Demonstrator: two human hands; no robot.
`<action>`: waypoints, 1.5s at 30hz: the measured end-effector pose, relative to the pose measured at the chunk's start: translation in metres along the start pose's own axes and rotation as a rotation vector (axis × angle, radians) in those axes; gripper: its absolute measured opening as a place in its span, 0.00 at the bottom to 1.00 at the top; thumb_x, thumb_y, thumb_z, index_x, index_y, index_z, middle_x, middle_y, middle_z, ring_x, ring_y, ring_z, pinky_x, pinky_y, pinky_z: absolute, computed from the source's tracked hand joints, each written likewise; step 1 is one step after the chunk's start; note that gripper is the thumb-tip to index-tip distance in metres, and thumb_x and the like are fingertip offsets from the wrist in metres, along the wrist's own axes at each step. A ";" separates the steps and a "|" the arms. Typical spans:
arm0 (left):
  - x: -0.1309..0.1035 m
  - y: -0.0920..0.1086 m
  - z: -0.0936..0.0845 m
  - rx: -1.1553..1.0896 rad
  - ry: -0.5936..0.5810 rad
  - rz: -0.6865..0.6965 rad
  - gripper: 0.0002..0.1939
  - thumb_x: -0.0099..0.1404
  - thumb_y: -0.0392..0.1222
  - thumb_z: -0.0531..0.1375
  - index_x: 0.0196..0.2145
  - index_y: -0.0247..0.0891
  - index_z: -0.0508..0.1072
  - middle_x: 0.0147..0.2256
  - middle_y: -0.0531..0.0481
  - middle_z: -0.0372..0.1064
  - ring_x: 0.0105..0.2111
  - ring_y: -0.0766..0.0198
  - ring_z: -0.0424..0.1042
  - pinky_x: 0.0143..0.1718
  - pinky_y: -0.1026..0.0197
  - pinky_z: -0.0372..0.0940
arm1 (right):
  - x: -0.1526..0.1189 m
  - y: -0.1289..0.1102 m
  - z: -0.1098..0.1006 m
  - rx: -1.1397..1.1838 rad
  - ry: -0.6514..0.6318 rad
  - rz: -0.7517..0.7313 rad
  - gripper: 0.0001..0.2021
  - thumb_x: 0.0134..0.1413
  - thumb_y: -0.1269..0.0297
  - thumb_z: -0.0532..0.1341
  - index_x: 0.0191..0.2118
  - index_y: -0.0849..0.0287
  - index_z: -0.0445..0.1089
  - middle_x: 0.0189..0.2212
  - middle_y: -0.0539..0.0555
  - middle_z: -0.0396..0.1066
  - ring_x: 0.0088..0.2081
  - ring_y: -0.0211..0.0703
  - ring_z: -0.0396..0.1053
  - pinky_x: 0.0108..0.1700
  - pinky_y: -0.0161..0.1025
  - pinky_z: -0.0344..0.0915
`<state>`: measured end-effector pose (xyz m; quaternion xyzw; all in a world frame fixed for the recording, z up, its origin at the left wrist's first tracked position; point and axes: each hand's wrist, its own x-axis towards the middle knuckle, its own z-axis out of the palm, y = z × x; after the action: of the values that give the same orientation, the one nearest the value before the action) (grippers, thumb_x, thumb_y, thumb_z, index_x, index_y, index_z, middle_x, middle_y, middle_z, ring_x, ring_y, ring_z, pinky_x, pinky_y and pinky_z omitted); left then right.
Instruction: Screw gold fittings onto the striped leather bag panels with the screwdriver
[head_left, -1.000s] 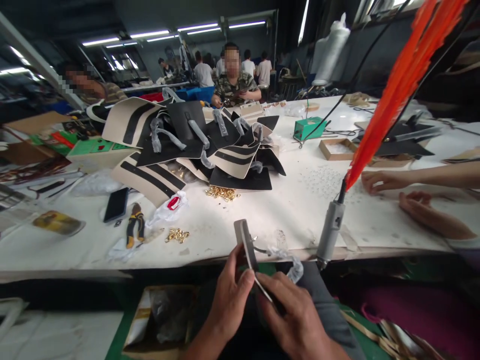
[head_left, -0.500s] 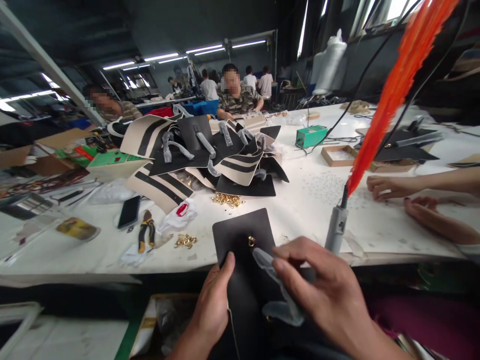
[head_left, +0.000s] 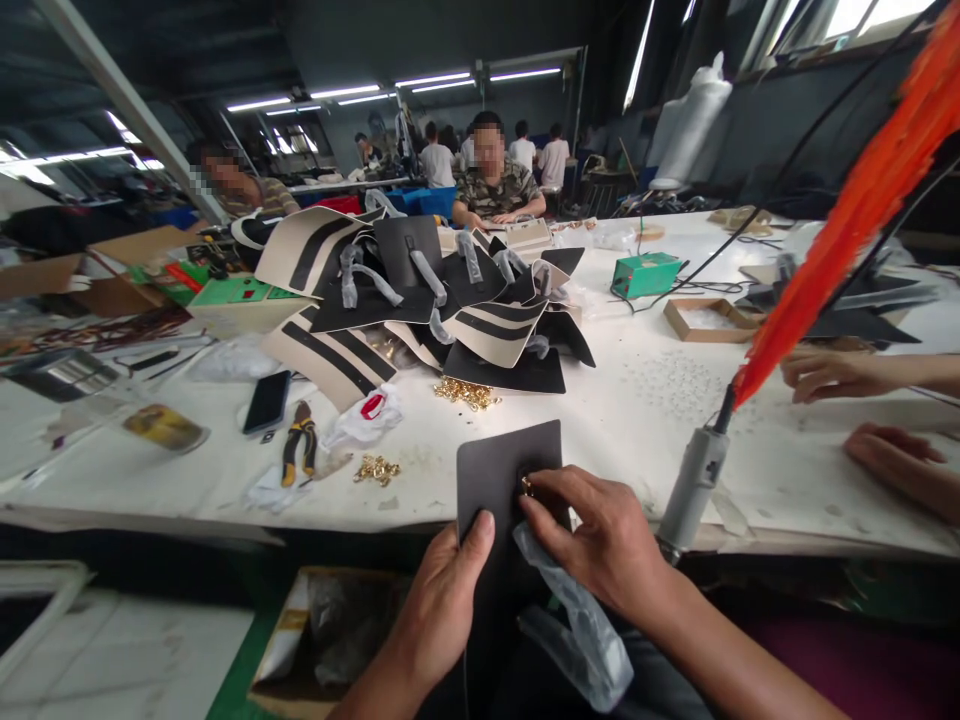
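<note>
My left hand (head_left: pixel 442 590) grips the left edge of a black, leather-like panel (head_left: pixel 510 455), thumb flat on its face. The panel is tilted up in front of the table edge. At its upper right, my right hand (head_left: pixel 600 530) pinches a small gold metal fitting (head_left: pixel 526 485) between thumb and fingers, which partly hide it. Below that hand hangs a strap wrapped in clear plastic (head_left: pixel 577 600), looped over the lower panel. Small gold metal pieces lie in one pile (head_left: pixel 377 469) near the table edge and in another pile (head_left: pixel 466 393) behind the panel.
Black and beige striped panels (head_left: pixel 495 330) form a heap at mid-table. Pliers (head_left: pixel 300 445) and a phone (head_left: pixel 267 402) lie left. A grey tool (head_left: pixel 694 485) hangs on an orange cord at right, near another person's hands (head_left: pixel 896 460). A cardboard box (head_left: pixel 289 640) stands below the table.
My right hand has moved from the plastic-wrapped strap up to the gold fitting and closed on it. The strap now hangs lower. The view has shifted slightly, and my left hand keeps its grip.
</note>
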<state>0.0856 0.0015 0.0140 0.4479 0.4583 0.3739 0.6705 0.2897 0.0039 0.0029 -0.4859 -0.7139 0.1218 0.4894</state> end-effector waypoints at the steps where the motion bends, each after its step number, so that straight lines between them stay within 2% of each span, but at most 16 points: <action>1: 0.002 -0.001 -0.001 -0.043 0.006 -0.017 0.27 0.73 0.59 0.64 0.60 0.40 0.80 0.58 0.43 0.80 0.67 0.45 0.69 0.69 0.49 0.64 | 0.002 0.002 -0.001 -0.039 0.012 -0.072 0.07 0.68 0.70 0.66 0.50 0.57 0.76 0.35 0.52 0.79 0.31 0.41 0.77 0.34 0.37 0.71; 4: 0.007 -0.001 0.000 -0.204 0.048 -0.080 0.24 0.71 0.56 0.67 0.57 0.40 0.82 0.55 0.43 0.82 0.65 0.47 0.72 0.70 0.50 0.63 | 0.008 0.009 -0.004 -0.055 0.003 -0.182 0.09 0.70 0.73 0.65 0.52 0.58 0.76 0.38 0.55 0.80 0.34 0.41 0.78 0.37 0.38 0.73; 8: 0.012 0.004 0.004 -0.368 0.097 -0.149 0.21 0.66 0.53 0.72 0.51 0.37 0.85 0.49 0.42 0.85 0.59 0.46 0.78 0.69 0.48 0.64 | 0.012 0.015 -0.002 0.106 -0.047 -0.122 0.08 0.71 0.70 0.66 0.52 0.56 0.78 0.41 0.56 0.78 0.40 0.42 0.79 0.41 0.37 0.75; 10: 0.014 0.007 0.004 -0.419 0.076 -0.192 0.20 0.65 0.52 0.73 0.49 0.36 0.85 0.47 0.40 0.85 0.57 0.44 0.80 0.66 0.48 0.67 | 0.013 0.017 -0.002 0.138 -0.047 -0.126 0.09 0.71 0.70 0.65 0.52 0.56 0.78 0.42 0.55 0.78 0.40 0.41 0.79 0.41 0.36 0.76; 13: 0.017 0.009 0.000 -0.470 0.037 -0.255 0.19 0.65 0.50 0.74 0.47 0.34 0.85 0.43 0.39 0.86 0.53 0.44 0.82 0.61 0.48 0.72 | 0.014 0.019 -0.006 0.072 -0.078 -0.244 0.11 0.71 0.73 0.64 0.55 0.56 0.77 0.42 0.57 0.79 0.40 0.43 0.79 0.40 0.38 0.75; 17: 0.025 0.005 -0.007 -0.509 -0.037 -0.346 0.18 0.67 0.50 0.72 0.46 0.31 0.84 0.40 0.36 0.86 0.47 0.42 0.85 0.55 0.48 0.76 | 0.020 0.027 -0.017 -0.043 -0.197 -0.434 0.16 0.72 0.74 0.61 0.61 0.60 0.73 0.44 0.60 0.79 0.41 0.48 0.77 0.41 0.45 0.74; 20: 0.034 0.002 -0.010 -0.517 -0.096 -0.383 0.18 0.69 0.49 0.70 0.47 0.30 0.83 0.39 0.34 0.85 0.44 0.42 0.86 0.53 0.47 0.78 | 0.024 0.034 -0.020 -0.119 -0.284 -0.512 0.16 0.73 0.73 0.60 0.62 0.61 0.73 0.42 0.60 0.79 0.39 0.49 0.76 0.40 0.47 0.72; 23: 0.039 0.001 -0.011 -0.514 -0.103 -0.406 0.18 0.70 0.49 0.68 0.44 0.28 0.83 0.38 0.33 0.85 0.43 0.43 0.86 0.51 0.48 0.78 | 0.021 0.037 -0.018 -0.099 -0.269 -0.425 0.14 0.73 0.71 0.61 0.60 0.58 0.75 0.43 0.58 0.79 0.40 0.49 0.75 0.41 0.46 0.73; 29: 0.039 0.006 -0.011 -0.535 -0.024 -0.429 0.22 0.69 0.53 0.69 0.48 0.29 0.83 0.40 0.34 0.85 0.43 0.44 0.86 0.50 0.51 0.78 | -0.016 0.032 -0.011 0.004 0.010 -0.065 0.21 0.69 0.71 0.66 0.64 0.51 0.72 0.49 0.59 0.74 0.50 0.51 0.76 0.50 0.49 0.76; 32: 0.043 0.009 -0.012 -0.542 0.038 -0.477 0.22 0.68 0.54 0.70 0.48 0.31 0.83 0.41 0.35 0.86 0.44 0.43 0.86 0.51 0.49 0.78 | -0.040 0.023 -0.013 -0.014 0.089 0.007 0.19 0.68 0.73 0.66 0.61 0.50 0.73 0.48 0.59 0.74 0.49 0.53 0.76 0.49 0.50 0.75; 34: 0.048 0.010 -0.012 -0.546 0.092 -0.492 0.24 0.67 0.55 0.70 0.49 0.31 0.82 0.40 0.36 0.86 0.44 0.42 0.86 0.51 0.47 0.78 | -0.055 0.015 -0.016 -0.021 0.074 -0.010 0.19 0.67 0.75 0.66 0.59 0.51 0.73 0.46 0.58 0.75 0.47 0.52 0.75 0.47 0.50 0.74; 37: 0.055 0.011 -0.013 -0.553 0.176 -0.473 0.24 0.67 0.54 0.70 0.50 0.31 0.82 0.39 0.38 0.86 0.42 0.42 0.86 0.52 0.45 0.78 | -0.074 0.006 -0.018 -0.023 -0.024 -0.058 0.20 0.66 0.76 0.67 0.59 0.52 0.73 0.44 0.57 0.76 0.45 0.52 0.75 0.46 0.50 0.72; 41: 0.057 0.011 -0.013 -0.578 0.210 -0.452 0.21 0.68 0.52 0.69 0.50 0.31 0.82 0.39 0.38 0.86 0.42 0.44 0.86 0.52 0.46 0.78 | -0.087 0.000 -0.011 -0.022 -0.129 -0.063 0.16 0.66 0.70 0.69 0.57 0.54 0.74 0.44 0.58 0.77 0.44 0.52 0.75 0.45 0.50 0.71; 45: 0.059 0.009 -0.011 -0.599 0.233 -0.420 0.21 0.69 0.51 0.68 0.50 0.31 0.81 0.40 0.37 0.86 0.41 0.45 0.86 0.51 0.46 0.79 | -0.085 -0.002 0.003 0.012 -0.138 0.036 0.07 0.65 0.64 0.72 0.46 0.54 0.78 0.39 0.54 0.78 0.39 0.48 0.76 0.42 0.45 0.70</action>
<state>0.0925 0.0615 0.0043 0.0830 0.4838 0.3942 0.7769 0.2899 -0.0654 -0.0466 -0.4859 -0.7365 0.1681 0.4395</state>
